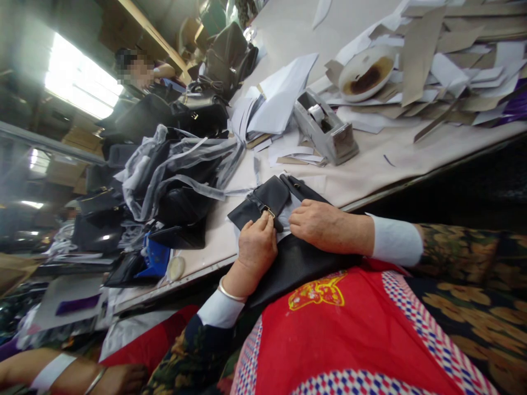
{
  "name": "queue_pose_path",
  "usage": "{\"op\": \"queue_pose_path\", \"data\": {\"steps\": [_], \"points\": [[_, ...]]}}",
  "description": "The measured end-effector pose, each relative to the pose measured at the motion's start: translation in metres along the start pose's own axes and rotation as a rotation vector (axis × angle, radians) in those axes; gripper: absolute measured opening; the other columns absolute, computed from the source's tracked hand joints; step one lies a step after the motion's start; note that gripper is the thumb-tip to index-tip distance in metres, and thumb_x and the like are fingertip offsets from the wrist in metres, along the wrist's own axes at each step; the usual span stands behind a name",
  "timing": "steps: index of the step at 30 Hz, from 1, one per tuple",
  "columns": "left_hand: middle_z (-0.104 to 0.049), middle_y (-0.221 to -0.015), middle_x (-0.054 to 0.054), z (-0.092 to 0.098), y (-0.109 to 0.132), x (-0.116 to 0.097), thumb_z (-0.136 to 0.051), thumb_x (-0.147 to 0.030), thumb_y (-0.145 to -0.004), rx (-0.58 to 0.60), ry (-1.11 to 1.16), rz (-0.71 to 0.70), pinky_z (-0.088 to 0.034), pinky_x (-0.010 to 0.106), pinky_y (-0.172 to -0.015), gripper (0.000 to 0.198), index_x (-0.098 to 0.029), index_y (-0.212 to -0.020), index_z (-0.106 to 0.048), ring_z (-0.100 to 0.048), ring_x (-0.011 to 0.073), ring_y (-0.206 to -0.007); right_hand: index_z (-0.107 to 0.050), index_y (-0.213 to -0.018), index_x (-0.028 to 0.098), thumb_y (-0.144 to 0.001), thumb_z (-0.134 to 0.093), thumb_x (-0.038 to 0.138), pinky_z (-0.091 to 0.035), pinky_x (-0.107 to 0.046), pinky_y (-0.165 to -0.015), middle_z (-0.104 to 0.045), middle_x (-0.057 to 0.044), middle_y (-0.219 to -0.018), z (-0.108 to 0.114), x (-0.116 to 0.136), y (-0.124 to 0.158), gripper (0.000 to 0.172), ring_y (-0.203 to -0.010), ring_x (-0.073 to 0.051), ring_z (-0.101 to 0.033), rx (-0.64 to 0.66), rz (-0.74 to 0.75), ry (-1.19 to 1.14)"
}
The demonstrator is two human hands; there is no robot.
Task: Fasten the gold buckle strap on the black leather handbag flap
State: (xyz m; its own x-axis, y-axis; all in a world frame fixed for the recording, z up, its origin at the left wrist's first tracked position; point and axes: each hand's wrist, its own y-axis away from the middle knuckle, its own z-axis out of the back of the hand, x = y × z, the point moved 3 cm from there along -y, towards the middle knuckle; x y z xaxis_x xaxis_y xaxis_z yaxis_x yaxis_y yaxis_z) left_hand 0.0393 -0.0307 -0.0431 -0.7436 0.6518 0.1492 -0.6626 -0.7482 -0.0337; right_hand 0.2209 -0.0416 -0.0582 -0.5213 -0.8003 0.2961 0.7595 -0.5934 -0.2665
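Note:
A black leather bag (302, 266) lies across my lap and the table edge, its upper part resting on the tabletop. On its flap (274, 192) there is a narrow strap with a gold-coloured buckle (269, 211). My left hand (257, 247) has its thumb and fingertips pinched together at that buckle strap. To its right, my right hand (319, 225) is closed with curled fingers on the bag's edge, by some thin whitish sheet; its fingertips are partly hidden. Another black leather part (302, 189) shows just beyond my right hand.
A grey tape dispenser (327, 129) stands beyond the bag, near white paper sheets (278, 104). A stained bowl (366, 74) sits among cardboard strips. Black bags with translucent wrapping (152, 170) are heaped at left. A co-worker's hand (123, 378) is at lower left; another person is farther back.

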Motion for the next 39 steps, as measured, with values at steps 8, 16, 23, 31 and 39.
{"op": "queue_pose_path", "data": {"steps": [8, 16, 23, 31, 39], "points": [[-0.065, -0.136, 0.018, 0.004, 0.004, 0.000, -0.050, -0.015, -0.096, 0.020, 0.024, -0.056, -0.055, 0.050, -0.100, 0.034, -0.013, -0.128, -0.062, -0.068, 0.0269, -0.119, -0.067, -0.083, 0.014, -0.098, -0.054, 0.013, -0.033, -0.036, -0.074, -0.070, -0.008, -0.087, 0.005, 0.001, 0.000, 0.020, -0.076, -0.021, -0.059, -0.035, 0.008, -0.010], [-0.074, -0.120, 0.015, 0.002, -0.004, 0.002, -0.062, -0.025, -0.092, -0.048, 0.049, 0.053, -0.062, 0.035, -0.079, 0.037, -0.013, -0.127, -0.063, -0.075, 0.0277, -0.096, -0.067, -0.085, 0.013, -0.099, -0.054, 0.014, -0.033, -0.036, -0.073, -0.071, -0.009, -0.088, 0.004, -0.002, 0.000, 0.020, -0.078, -0.021, -0.059, -0.021, 0.008, -0.028], [-0.075, -0.118, 0.013, -0.001, -0.003, 0.005, -0.058, -0.019, -0.096, -0.152, 0.035, 0.010, -0.062, 0.035, -0.078, 0.023, -0.014, -0.114, -0.070, -0.076, 0.0258, -0.093, -0.067, -0.086, 0.014, -0.099, -0.054, 0.014, -0.033, -0.036, -0.074, -0.071, -0.008, -0.088, 0.006, -0.001, 0.000, 0.019, -0.080, -0.022, -0.060, -0.003, -0.011, -0.037], [-0.072, -0.124, 0.019, 0.000, -0.004, -0.002, -0.053, -0.008, -0.090, -0.049, -0.025, -0.050, -0.061, 0.039, -0.087, 0.035, -0.011, -0.122, -0.067, -0.073, 0.0276, -0.104, -0.066, -0.083, 0.014, -0.098, -0.054, 0.012, -0.033, -0.036, -0.074, -0.070, -0.009, -0.087, 0.002, -0.001, 0.000, 0.020, -0.077, -0.021, -0.058, -0.033, 0.001, -0.032], [-0.070, -0.125, 0.023, 0.003, -0.003, -0.010, -0.047, -0.005, -0.091, -0.017, -0.075, -0.103, -0.061, 0.041, -0.087, 0.036, -0.007, -0.121, -0.066, -0.072, 0.0298, -0.110, -0.065, -0.083, 0.014, -0.098, -0.055, 0.013, -0.033, -0.036, -0.075, -0.070, -0.007, -0.087, 0.000, -0.002, 0.000, 0.018, -0.079, -0.022, -0.059, -0.031, -0.005, -0.043]]}}
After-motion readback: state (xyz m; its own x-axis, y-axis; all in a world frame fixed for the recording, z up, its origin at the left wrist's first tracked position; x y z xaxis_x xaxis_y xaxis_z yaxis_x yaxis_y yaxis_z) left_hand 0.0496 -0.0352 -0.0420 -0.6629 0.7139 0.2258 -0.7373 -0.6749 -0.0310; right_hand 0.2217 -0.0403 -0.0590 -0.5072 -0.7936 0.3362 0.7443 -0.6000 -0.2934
